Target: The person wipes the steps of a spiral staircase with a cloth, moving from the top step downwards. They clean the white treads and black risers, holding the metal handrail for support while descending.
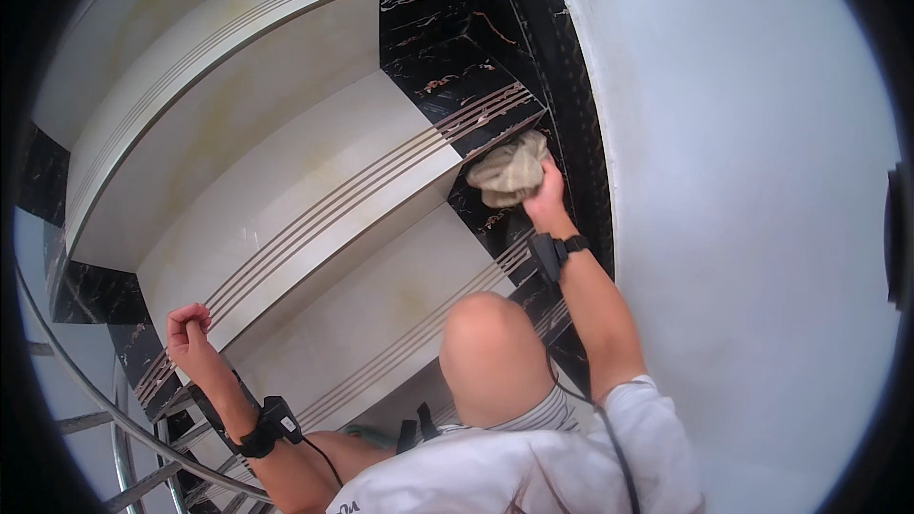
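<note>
My right hand (546, 189) grips a crumpled beige cloth (508, 171). The cloth lies against the black marbled riser under a stair nosing, close to the wall side. To the left, my left hand (189, 334) hangs over the grooved nosing of the same step, its fingers curled in and nothing seen in them. Whether it touches the step is unclear. Both wrists carry a black strapped device. Cream stone stair treads (285, 178) with dark grooved lines run between my two hands.
A white wall (742, 214) rises on the right, with black marbled skirting (585, 135) along it. Curved metal railing (78, 371) with bars borders the stairs at lower left. My bent knee (489, 357) is over the lower steps. A cable (618, 442) runs along my right arm.
</note>
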`<state>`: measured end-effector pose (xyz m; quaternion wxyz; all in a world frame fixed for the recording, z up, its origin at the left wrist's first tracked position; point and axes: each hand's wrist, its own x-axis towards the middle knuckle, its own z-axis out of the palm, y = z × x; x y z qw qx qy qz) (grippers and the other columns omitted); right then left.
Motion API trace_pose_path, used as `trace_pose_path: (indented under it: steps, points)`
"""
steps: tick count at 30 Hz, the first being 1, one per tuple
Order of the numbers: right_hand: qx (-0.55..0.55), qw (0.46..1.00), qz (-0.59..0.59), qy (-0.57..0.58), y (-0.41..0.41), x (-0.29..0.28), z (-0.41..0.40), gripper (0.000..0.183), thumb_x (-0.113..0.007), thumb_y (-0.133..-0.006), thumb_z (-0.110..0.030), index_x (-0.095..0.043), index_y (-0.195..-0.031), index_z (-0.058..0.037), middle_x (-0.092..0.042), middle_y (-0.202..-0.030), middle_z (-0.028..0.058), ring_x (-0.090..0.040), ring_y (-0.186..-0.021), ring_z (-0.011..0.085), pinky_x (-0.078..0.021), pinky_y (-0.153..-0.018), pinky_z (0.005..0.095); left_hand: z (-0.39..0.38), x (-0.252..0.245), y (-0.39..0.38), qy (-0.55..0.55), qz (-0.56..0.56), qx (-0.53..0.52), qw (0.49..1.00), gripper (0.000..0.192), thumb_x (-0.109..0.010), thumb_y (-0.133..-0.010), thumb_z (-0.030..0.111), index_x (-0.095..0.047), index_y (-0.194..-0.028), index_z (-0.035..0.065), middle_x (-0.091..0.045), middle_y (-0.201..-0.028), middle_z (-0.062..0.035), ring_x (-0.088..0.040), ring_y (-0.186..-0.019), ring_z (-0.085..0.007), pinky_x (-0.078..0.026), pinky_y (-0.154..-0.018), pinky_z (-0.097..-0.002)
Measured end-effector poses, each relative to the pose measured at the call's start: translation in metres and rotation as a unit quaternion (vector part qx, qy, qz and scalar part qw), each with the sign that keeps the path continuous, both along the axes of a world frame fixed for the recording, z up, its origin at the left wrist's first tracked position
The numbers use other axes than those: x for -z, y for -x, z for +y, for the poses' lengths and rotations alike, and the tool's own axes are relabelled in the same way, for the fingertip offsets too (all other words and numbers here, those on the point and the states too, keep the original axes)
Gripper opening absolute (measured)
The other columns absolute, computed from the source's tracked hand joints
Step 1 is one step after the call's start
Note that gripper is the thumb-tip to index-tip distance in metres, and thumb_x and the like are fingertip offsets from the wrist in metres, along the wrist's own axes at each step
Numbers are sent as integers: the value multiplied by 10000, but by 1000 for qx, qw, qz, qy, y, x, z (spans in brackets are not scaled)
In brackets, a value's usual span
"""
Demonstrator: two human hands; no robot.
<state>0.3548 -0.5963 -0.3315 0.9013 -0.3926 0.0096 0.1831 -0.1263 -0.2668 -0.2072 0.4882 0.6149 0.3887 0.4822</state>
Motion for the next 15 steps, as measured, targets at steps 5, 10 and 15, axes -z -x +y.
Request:
trace_pose_path:
  steps: [5,10,15]
  points:
    - [98,961,-84,244,2,-6,63,875,-492,-788,-24,-107,-1571,-93,-192,-1575,144,-236,-1437,288,-228,-1171,376,1,2,3,2,-22,10,1000,152,-466,-928,-45,-596,-893,27,-613,-849,-35,-565,-777,-90,-454,-730,-204]
    - [29,960,-113,256,71,-22,79,960,-528,-795,19,18,-1578,-89,-12,-1637,154,-42,-1512,282,-111,-1215,361,3,5,-5,3,-20,21,1000,168,-459,-915,-54,-595,-864,30,-613,-822,-34,-546,-749,-87,-440,-704,-210]
    - [-25,957,-191,215,99,-34,70,998,-575,-766,88,-13,-1572,-89,-39,-1631,167,-70,-1507,303,-109,-1219,363,4,6,-9,8,-23,31,999,177,-461,-918,-52,-601,-848,31,-620,-811,-35,-547,-747,-84,-438,-699,-212]
